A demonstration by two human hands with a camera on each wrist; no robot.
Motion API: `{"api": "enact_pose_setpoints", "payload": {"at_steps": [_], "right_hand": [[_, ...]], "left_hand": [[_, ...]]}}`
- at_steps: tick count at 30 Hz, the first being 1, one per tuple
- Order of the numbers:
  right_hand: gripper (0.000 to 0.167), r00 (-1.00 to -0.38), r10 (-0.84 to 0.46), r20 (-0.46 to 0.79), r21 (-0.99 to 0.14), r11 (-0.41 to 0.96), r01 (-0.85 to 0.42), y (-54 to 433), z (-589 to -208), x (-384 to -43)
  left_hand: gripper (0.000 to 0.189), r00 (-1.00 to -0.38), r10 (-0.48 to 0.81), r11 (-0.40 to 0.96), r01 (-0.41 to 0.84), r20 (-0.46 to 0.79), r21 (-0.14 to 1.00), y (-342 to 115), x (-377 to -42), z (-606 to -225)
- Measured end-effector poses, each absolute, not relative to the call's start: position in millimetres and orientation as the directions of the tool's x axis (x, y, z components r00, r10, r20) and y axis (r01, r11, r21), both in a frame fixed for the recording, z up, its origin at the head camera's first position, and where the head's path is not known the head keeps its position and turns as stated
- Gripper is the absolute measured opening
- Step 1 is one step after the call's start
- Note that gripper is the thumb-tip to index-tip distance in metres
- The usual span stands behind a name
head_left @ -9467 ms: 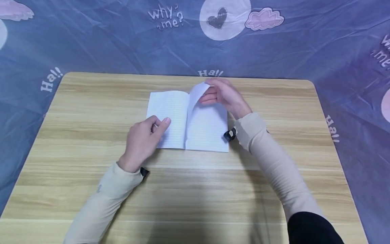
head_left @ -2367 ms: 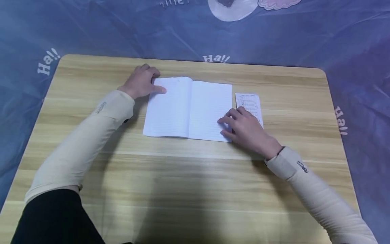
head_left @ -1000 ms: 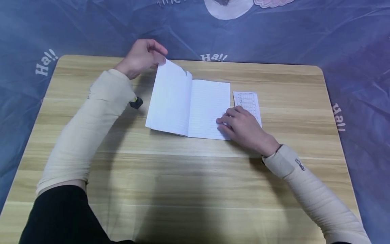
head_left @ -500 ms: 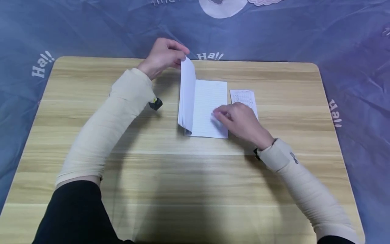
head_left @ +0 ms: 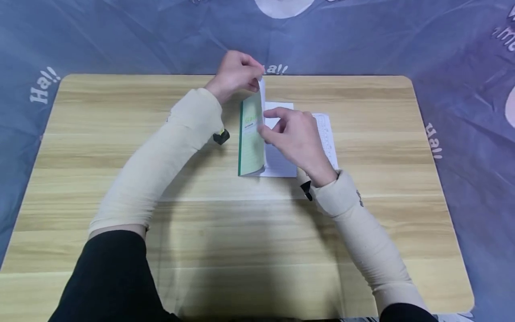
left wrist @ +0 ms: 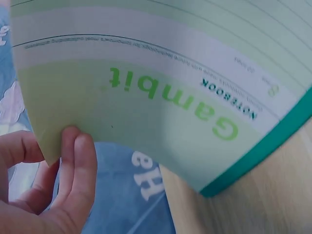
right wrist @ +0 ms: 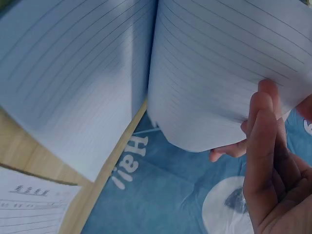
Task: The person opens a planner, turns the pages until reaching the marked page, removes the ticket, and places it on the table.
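Note:
An open notebook [head_left: 280, 166] with ruled white pages lies near the table's far side. Its pale green cover [head_left: 250, 152], printed "Gambit NOTEBOOK" with a dark green spine, is raised upright with a block of pages. My left hand [head_left: 237, 75] pinches the far corner of that raised half; in the left wrist view, fingers and thumb sit on both sides of the cover corner. My right hand [head_left: 301, 136] is over the flat page, with thumb and forefinger at the raised pages' edge. In the right wrist view its extended fingers touch the lifted ruled page [right wrist: 209, 73].
A small printed sheet [head_left: 327, 138] with a table lies right of the notebook, partly behind my right hand. The wood-grain table [head_left: 193, 268] meets a blue patterned cloth [head_left: 153, 40] along its far edge. Black wrist cameras sit at both sleeves.
My left hand has lifted the notebook's left half and swung it rightward, bringing the green cover into view. My right hand has moved from the right page's edge to the raised pages.

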State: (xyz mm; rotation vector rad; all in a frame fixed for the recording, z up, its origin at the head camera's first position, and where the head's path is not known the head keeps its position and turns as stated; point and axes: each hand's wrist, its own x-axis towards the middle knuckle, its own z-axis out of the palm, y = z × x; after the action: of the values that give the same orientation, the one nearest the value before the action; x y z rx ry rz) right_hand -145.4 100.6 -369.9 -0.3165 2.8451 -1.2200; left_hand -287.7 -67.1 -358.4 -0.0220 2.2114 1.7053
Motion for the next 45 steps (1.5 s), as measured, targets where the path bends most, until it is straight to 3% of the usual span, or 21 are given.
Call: {"api": "enact_pose_setpoints", "payload": {"at_steps": [5, 11, 21, 28, 39, 42, 45], "right_hand": [[0.036, -0.987, -0.144, 0.067, -0.724, 0.674, -0.147, 116.6, -373.3, -139.8], [0.038, -0.993, -0.105, 0.053, -0.711, 0.695, -0.111, 128.0, -382.7, -136.8], [0.046, -0.997, -0.081, -0.003, -0.602, 0.796, -0.062, 137.7, -407.0, -137.3], [0.026, -0.987, -0.157, -0.044, -0.520, 0.847, -0.111, 142.2, -422.3, -140.9], [0.015, -0.977, -0.203, -0.073, -0.337, 0.927, -0.167, 145.9, -426.6, -148.4], [0.019, -0.971, -0.220, -0.098, -0.357, 0.918, -0.172, 149.7, -427.5, -148.6], [0.029, -0.958, -0.251, -0.139, -0.451, 0.877, -0.164, 161.5, -429.2, -146.8]], "left_hand": [[0.010, -0.934, 0.201, 0.302, -0.228, -0.295, 0.926, -49.5, -283.4, -359.1], [0.028, -0.930, 0.259, 0.461, -0.120, -0.263, 0.879, -40.9, -277.4, -366.0], [0.041, -0.863, 0.391, 0.515, -0.084, -0.320, 0.853, -45.5, -259.5, -393.3], [0.042, -0.847, 0.420, 0.566, -0.036, -0.326, 0.823, -45.3, -252.7, -401.6], [0.042, -0.880, 0.402, 0.569, 0.023, -0.254, 0.822, -42.6, -245.8, -415.9], [0.040, -0.879, 0.427, 0.531, 0.055, -0.211, 0.846, -44.9, -236.8, -421.8], [0.038, -0.873, 0.462, 0.486, 0.099, -0.159, 0.868, -55.0, -219.7, -423.9]]}}
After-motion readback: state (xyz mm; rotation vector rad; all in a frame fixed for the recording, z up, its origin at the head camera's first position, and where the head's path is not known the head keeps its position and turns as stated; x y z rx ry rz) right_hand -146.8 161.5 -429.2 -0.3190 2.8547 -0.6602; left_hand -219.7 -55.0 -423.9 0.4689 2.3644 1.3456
